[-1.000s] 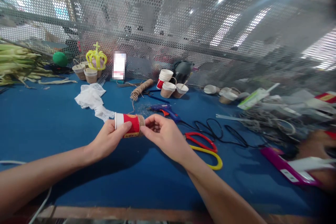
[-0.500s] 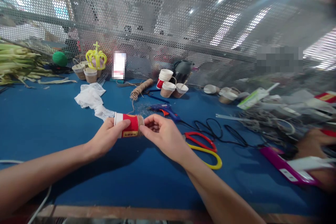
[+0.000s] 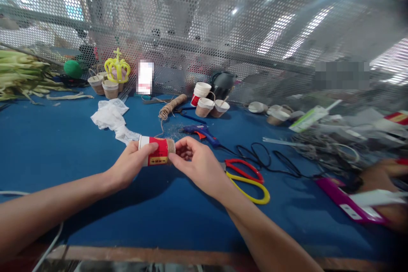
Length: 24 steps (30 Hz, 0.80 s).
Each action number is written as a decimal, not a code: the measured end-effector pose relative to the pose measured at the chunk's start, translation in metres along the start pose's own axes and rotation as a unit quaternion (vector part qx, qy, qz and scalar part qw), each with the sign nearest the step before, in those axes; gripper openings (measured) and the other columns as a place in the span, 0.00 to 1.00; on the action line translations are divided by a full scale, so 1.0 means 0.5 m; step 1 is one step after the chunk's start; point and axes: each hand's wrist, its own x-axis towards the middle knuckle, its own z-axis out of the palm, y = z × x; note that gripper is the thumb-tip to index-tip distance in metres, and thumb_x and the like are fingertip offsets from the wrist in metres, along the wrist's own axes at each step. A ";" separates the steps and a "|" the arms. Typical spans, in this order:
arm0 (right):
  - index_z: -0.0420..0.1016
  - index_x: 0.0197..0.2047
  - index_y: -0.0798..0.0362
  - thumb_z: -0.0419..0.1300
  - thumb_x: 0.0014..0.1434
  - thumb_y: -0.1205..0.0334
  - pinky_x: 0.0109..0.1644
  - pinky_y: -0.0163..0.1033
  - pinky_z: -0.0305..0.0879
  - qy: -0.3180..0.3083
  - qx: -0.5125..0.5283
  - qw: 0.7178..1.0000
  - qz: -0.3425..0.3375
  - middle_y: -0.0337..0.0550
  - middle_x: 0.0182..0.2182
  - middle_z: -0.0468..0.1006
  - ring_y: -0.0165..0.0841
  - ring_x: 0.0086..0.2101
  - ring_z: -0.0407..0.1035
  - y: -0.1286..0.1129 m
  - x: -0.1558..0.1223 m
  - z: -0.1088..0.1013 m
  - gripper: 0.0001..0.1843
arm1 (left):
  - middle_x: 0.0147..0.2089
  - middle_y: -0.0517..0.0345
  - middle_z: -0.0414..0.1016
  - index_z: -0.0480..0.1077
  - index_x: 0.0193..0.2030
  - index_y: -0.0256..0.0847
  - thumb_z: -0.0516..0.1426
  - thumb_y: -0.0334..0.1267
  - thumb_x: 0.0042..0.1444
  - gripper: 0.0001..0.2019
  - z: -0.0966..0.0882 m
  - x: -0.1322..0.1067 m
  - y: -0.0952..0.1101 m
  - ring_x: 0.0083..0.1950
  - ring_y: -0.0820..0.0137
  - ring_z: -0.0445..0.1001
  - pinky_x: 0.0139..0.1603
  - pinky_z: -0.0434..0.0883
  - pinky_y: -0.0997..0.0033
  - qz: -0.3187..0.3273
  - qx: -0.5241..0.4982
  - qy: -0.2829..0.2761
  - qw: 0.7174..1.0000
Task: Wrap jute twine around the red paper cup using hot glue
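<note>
A red and white paper cup [image 3: 158, 151] lies sideways in the air above the table, with brown twine [image 3: 171, 146] wound round its right end. My left hand [image 3: 132, 161] is closed around the cup's white end, its thumb resting on the red part. At the twine-wrapped end, my right hand [image 3: 197, 161] pinches with thumb and curled fingers against the cup. Behind the cup, a strand leads back to a twine bundle [image 3: 172, 107]. A blue glue gun [image 3: 204, 134] lies just beyond my right hand, and scissors with red and yellow handles [image 3: 250, 185] lie beside my right wrist.
White lace cloth [image 3: 111, 114] lies left of the cup. Twine-covered cups [image 3: 204, 107] stand at the back, with a yellow crown [image 3: 117, 69] farther left. A black cord [image 3: 267, 165] runs right towards a purple object [image 3: 349, 204], near another person's hand [image 3: 382, 174].
The cup and both hands hold nearly the same place. The view has shifted very slightly.
</note>
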 end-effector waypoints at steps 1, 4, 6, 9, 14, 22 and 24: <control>0.64 0.28 0.54 0.57 0.48 0.64 0.30 0.34 0.63 0.000 -0.002 1.000 0.000 0.38 0.25 0.71 0.27 0.25 0.65 0.000 0.000 0.000 0.04 | 0.27 0.59 0.76 0.74 0.32 0.34 0.55 0.37 0.48 0.10 -0.001 0.000 -0.001 0.27 0.75 0.71 0.32 0.66 0.78 0.007 0.006 -0.003 1.000; 0.64 0.28 0.54 0.57 0.49 0.64 0.30 0.34 0.63 0.000 -0.002 1.000 -0.003 0.39 0.25 0.71 0.27 0.25 0.65 0.002 0.000 -0.001 0.04 | 0.30 0.58 0.76 0.74 0.34 0.34 0.55 0.38 0.49 0.11 -0.004 -0.001 -0.005 0.30 0.74 0.71 0.35 0.67 0.77 0.026 0.020 -0.014 0.999; 0.63 0.28 0.54 0.56 0.49 0.63 0.29 0.34 0.63 -0.001 -0.002 1.000 -0.005 0.39 0.25 0.71 0.27 0.25 0.65 0.003 0.000 -0.002 0.05 | 0.31 0.57 0.76 0.74 0.34 0.33 0.55 0.39 0.50 0.11 -0.006 -0.002 -0.007 0.31 0.73 0.71 0.35 0.67 0.77 0.034 0.031 -0.015 0.999; 0.63 0.28 0.54 0.56 0.49 0.63 0.29 0.34 0.63 -0.003 -0.001 1.000 -0.011 0.38 0.24 0.70 0.27 0.25 0.64 0.004 0.001 -0.003 0.05 | 0.31 0.58 0.76 0.74 0.34 0.34 0.55 0.39 0.50 0.12 -0.008 -0.002 -0.009 0.31 0.74 0.70 0.35 0.67 0.77 0.040 0.050 -0.016 0.998; 0.63 0.26 0.54 0.56 0.50 0.63 0.28 0.34 0.61 -0.006 -0.007 1.000 -0.006 0.38 0.23 0.69 0.27 0.24 0.63 0.001 0.003 -0.005 0.05 | 0.33 0.55 0.76 0.73 0.38 0.33 0.54 0.41 0.51 0.14 -0.010 -0.001 -0.009 0.33 0.71 0.71 0.37 0.67 0.76 0.050 0.101 -0.031 0.993; 0.64 0.26 0.54 0.55 0.51 0.62 0.27 0.33 0.61 -0.003 -0.020 1.000 -0.014 0.38 0.22 0.69 0.27 0.23 0.63 0.004 0.003 -0.009 0.06 | 0.33 0.56 0.76 0.74 0.33 0.35 0.52 0.39 0.52 0.12 -0.013 -0.007 -0.008 0.33 0.70 0.71 0.32 0.66 0.78 0.120 0.192 -0.046 0.973; 0.64 0.26 0.55 0.55 0.51 0.61 0.28 0.33 0.61 -0.004 -0.014 1.000 -0.017 0.38 0.22 0.70 0.27 0.24 0.64 0.005 0.004 -0.013 0.06 | 0.33 0.56 0.76 0.73 0.36 0.35 0.51 0.39 0.53 0.12 -0.016 -0.008 -0.009 0.34 0.70 0.71 0.32 0.66 0.78 0.141 0.212 -0.063 0.965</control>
